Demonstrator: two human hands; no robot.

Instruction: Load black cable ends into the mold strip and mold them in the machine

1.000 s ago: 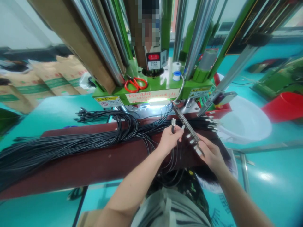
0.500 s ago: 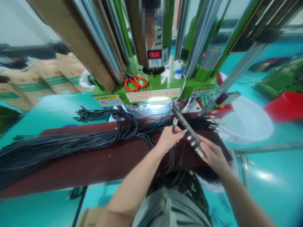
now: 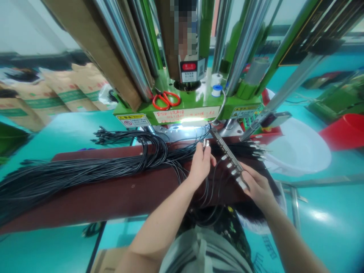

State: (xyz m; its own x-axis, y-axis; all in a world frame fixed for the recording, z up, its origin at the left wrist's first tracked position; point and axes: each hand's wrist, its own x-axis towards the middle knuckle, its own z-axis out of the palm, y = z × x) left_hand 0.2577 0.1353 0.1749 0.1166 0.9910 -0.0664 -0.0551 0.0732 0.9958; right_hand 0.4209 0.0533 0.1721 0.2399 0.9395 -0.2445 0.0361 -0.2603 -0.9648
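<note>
Green-painted steel makes up the press at twelve o'clock, its polished columns rising out of view and red-handled scissors lying on its deck. Below it the dark red counter runs from nine to three o'clock, its near edge bare, its far half covered by a thick bundle of black cables fanning out to nine o'clock. At two o'clock a white basin sits just beyond the counter's end; what it contains cannot be made out. A red tub lies farther out at three o'clock, on the open teal floor. The left hand pinches a cable's metal plug between its fingertips, just at the press's lit opening. The right hand is closed around the near end of a long metal strip with several plugs clipped along it, slanting up towards twelve o'clock.
</note>
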